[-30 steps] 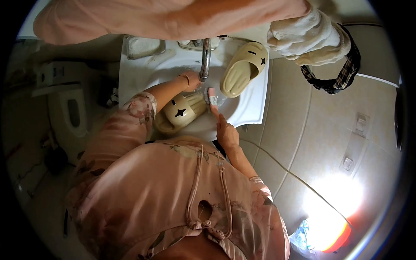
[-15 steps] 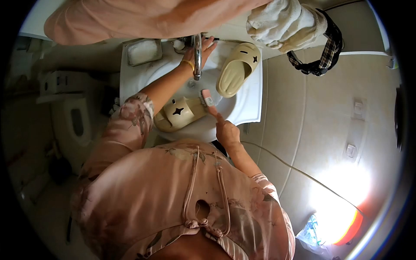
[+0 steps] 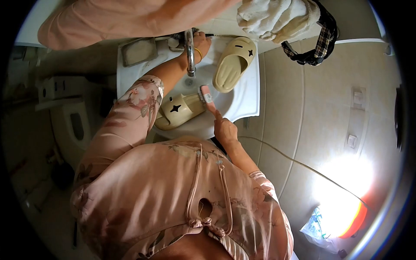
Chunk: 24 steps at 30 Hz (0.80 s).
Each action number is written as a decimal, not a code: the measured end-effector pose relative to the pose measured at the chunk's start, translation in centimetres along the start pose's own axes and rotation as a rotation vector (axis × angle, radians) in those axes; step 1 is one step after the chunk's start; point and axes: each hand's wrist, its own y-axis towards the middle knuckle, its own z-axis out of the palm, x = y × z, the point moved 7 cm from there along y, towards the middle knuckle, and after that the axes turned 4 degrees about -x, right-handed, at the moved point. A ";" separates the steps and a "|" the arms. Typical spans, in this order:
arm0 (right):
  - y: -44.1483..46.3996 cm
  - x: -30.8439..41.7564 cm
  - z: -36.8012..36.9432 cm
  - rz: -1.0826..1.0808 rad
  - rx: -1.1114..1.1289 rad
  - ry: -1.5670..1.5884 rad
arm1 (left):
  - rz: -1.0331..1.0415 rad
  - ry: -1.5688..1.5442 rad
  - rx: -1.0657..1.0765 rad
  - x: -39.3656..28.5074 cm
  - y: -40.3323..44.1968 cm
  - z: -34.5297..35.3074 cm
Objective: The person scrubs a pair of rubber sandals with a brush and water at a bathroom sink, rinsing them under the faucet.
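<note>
In the white basin [image 3: 250, 102], glossy and smoothly curved, two beige slippers lie apart around the round drain [image 3: 189, 82], the centre of the clock here, with twelve at the top of the view. The lower slipper [image 3: 177, 112] sits at seven o'clock, partly behind the left forearm; the upper slipper [image 3: 234, 65] leans on the slope at two. Both look moulded from a matt, rubbery material, each with a four-pointed star and a short slot cut through its rounded upper.

At five o'clock, the right hand [image 3: 225, 131] has its fingers closed round the handle of a pink brush [image 3: 206, 96], one finger stretched along it. The pale bristles face nine o'clock, at the lower slipper's heel end; whether they touch is unclear.

Near one o'clock, the left hand [image 3: 202, 44], a yellow band at its wrist, reaches behind the curved, shiny metal tap [image 3: 190, 54]. Its fingers are partly hidden, so I cannot tell whether they grip anything.

A rectangular tray [image 3: 139, 53] rests at ten; a crumpled, fluffy white cloth [image 3: 277, 19] hangs at two. The brush head bears a pale label, too small to read.
</note>
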 end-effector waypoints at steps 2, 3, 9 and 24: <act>-0.1 0.0 0.1 0.014 0.017 -0.005 | -0.036 0.005 -0.014 0.0 0.2 -0.4; -0.1 0.0 0.1 0.017 0.028 -0.003 | -0.054 0.008 -0.020 0.0 0.2 -0.5; -0.2 -0.2 0.2 0.037 0.033 0.018 | -0.097 0.017 -0.046 0.1 1.0 -0.5; -0.3 -1.0 0.1 -0.013 0.002 0.060 | -0.689 -0.768 0.448 5.1 -25.8 3.7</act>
